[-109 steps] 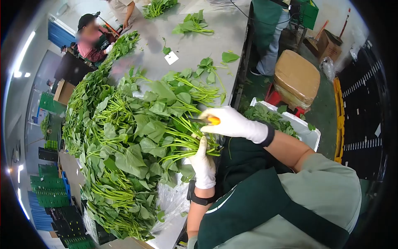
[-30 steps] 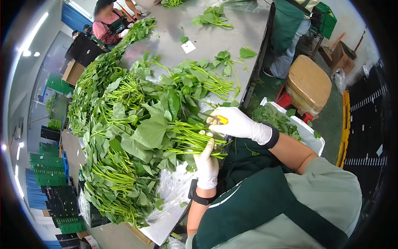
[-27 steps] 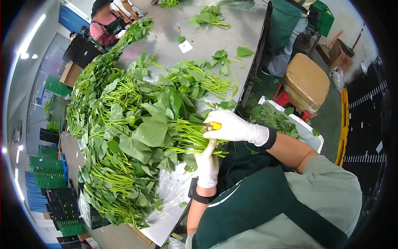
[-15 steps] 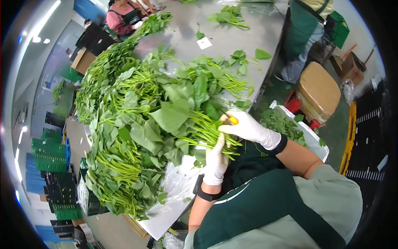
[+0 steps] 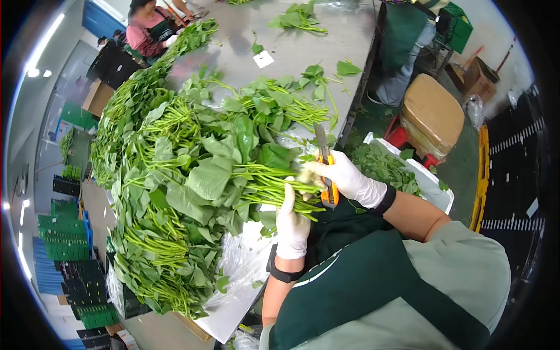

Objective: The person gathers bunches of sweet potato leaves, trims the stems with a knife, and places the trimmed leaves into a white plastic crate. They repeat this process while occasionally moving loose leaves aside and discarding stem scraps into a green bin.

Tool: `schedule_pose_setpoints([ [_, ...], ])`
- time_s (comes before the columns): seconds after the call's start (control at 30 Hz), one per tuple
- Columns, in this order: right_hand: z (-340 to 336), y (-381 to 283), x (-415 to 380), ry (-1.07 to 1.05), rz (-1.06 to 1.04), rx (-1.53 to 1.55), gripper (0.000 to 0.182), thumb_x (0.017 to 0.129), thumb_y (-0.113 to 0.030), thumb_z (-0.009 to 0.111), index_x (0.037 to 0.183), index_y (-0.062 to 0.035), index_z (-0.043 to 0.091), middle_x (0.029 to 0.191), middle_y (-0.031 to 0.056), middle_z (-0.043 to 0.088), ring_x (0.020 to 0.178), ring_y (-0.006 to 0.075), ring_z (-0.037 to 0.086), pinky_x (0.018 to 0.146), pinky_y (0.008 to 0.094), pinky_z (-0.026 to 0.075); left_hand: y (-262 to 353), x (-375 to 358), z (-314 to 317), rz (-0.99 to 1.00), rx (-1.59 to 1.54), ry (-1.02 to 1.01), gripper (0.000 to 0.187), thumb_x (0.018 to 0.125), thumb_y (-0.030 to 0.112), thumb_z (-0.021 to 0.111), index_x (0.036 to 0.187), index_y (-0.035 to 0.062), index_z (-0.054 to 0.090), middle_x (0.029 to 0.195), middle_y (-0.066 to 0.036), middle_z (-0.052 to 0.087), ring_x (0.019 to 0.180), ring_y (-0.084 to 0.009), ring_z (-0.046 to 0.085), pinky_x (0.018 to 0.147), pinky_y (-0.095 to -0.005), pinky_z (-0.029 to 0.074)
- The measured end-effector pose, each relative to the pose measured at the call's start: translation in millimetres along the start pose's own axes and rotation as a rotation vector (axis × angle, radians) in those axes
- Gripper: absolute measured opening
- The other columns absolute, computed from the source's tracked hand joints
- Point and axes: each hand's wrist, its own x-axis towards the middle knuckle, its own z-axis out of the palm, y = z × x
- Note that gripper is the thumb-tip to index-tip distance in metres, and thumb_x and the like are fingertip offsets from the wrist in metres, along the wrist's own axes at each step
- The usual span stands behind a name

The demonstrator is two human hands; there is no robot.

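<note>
My left hand (image 5: 291, 230), in a white glove, is closed around the lower side of a bundle of green stems (image 5: 274, 185), its thumb up across them. The bundle's large leaves point left over the pile, and its stem ends point right. In my gloved right hand (image 5: 349, 179) is a knife (image 5: 329, 189) with an orange and black handle, its grey blade pointing up and away. The right fingertips are blurred right at the stem ends. Under the bundle lies clear plastic film (image 5: 242, 256) on a white board.
A big heap of leafy bundles (image 5: 169, 192) covers the table's left side. On the metal table (image 5: 245, 58) lie loose sprigs and a white card (image 5: 263, 59). A white box of leaves (image 5: 423, 184) stands at right, near a wrapped stool (image 5: 434, 111). Two people stand at the far side.
The knife has swung so that its blade and handle now show fully in my right hand. Both hands stay at the bundle, and the whole view has shifted slightly.
</note>
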Motion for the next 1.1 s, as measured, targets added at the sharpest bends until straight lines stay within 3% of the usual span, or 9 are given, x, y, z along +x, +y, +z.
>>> schedule_pose_setpoints([
  [0.1,-23.8,-6.1,-4.8,0.021,0.072,0.233,0.015,0.092,-0.015,0.061,0.096,-0.0024,0.054,0.069,0.0044,0.059,0.051,0.0065,0.050,0.043,0.0191,0.038,3.7,2.1,-7.1,0.060,-0.090,0.076,0.021,0.096,0.024,0.058,0.110,0.0083,0.056,0.098,-0.002,0.059,0.078,-0.0124,0.052,0.074,-0.0282,0.045],
  [0.17,-42.8,-28.5,-9.1,-0.050,0.161,-0.321,0.016,0.090,-0.014,0.063,0.096,-0.0016,0.057,0.071,0.0050,0.059,0.051,0.0077,0.052,0.045,0.0214,0.040,6.1,2.0,-10.7,0.103,-0.025,0.122,0.019,0.097,0.022,0.057,0.110,0.0076,0.055,0.101,-0.003,0.060,0.085,-0.0141,0.056,0.080,-0.0307,0.048],
  [0.23,-65.3,-3.0,2.4,-0.016,-0.423,-1.052,0.028,0.078,-0.017,0.070,0.102,-0.0026,0.063,0.090,0.0106,0.063,0.076,0.0216,0.063,0.071,0.0312,0.051,6.7,-3.0,-0.5,0.085,-0.055,0.128,0.019,0.097,0.020,0.057,0.111,0.0071,0.055,0.102,-0.004,0.060,0.090,-0.0151,0.057,0.084,-0.0321,0.049],
  [0.43,-20.7,16.9,27.9,-0.100,-0.446,-1.010,0.033,0.080,-0.027,0.066,0.106,-0.0062,0.065,0.102,0.0113,0.064,0.094,0.0299,0.063,0.079,0.0357,0.051,5.0,-6.3,-7.3,0.092,-0.087,0.062,0.022,0.097,0.017,0.056,0.117,0.0096,0.055,0.107,-0.004,0.062,0.098,-0.0175,0.058,0.092,-0.0376,0.049],
  [0.63,-8.2,5.5,25.2,-0.127,-0.316,-1.019,0.025,0.080,-0.023,0.065,0.101,-0.0092,0.066,0.092,0.0110,0.066,0.084,0.0322,0.064,0.073,0.0380,0.052,9.4,-10.1,-1.6,0.154,-0.004,0.078,0.023,0.096,0.014,0.056,0.119,0.0097,0.054,0.097,-0.002,0.059,0.089,-0.0161,0.055,0.086,-0.0315,0.048],
  [0.77,-11.6,-7.2,3.2,-0.143,-0.567,-0.993,0.023,0.079,-0.025,0.066,0.097,-0.0108,0.065,0.090,0.0088,0.067,0.075,0.0328,0.064,0.066,0.0395,0.052,1.0,1.0,-11.9,0.035,-0.119,-0.010,0.021,0.095,0.013,0.058,0.115,0.0070,0.055,0.098,-0.003,0.060,0.084,-0.0145,0.057,0.082,-0.0318,0.049],
  [0.83,-9.3,-15.9,-6.6,-0.220,-0.471,-1.235,0.027,0.078,-0.024,0.067,0.102,-0.0118,0.065,0.091,0.0090,0.068,0.078,0.0322,0.065,0.066,0.0389,0.053,-1.1,1.7,14.5,0.115,0.078,0.135,0.026,0.094,0.019,0.062,0.117,0.0103,0.055,0.101,-0.001,0.060,0.085,-0.0132,0.057,0.079,-0.0302,0.050],
  [1.0,-34.7,-14.8,-13.9,0.103,-0.395,-0.953,0.025,0.084,-0.028,0.065,0.102,-0.0104,0.063,0.084,0.0150,0.067,0.077,0.0348,0.066,0.066,0.0399,0.052,5.3,-0.3,16.6,0.176,0.052,0.055,0.020,0.096,0.015,0.057,0.115,0.0084,0.055,0.114,-0.004,0.059,0.092,-0.0151,0.057,0.085,-0.0333,0.048],
  [1.1,-42.9,-23.8,-28.6,0.090,-0.183,-0.979,0.022,0.084,-0.014,0.064,0.104,-0.0036,0.063,0.083,0.0164,0.066,0.075,0.0285,0.067,0.068,0.0339,0.052,6.7,-4.0,20.2,0.234,0.133,0.040,0.019,0.097,0.013,0.055,0.115,0.0085,0.053,0.119,-0.007,0.055,0.095,-0.0150,0.055,0.087,-0.0336,0.048],
])
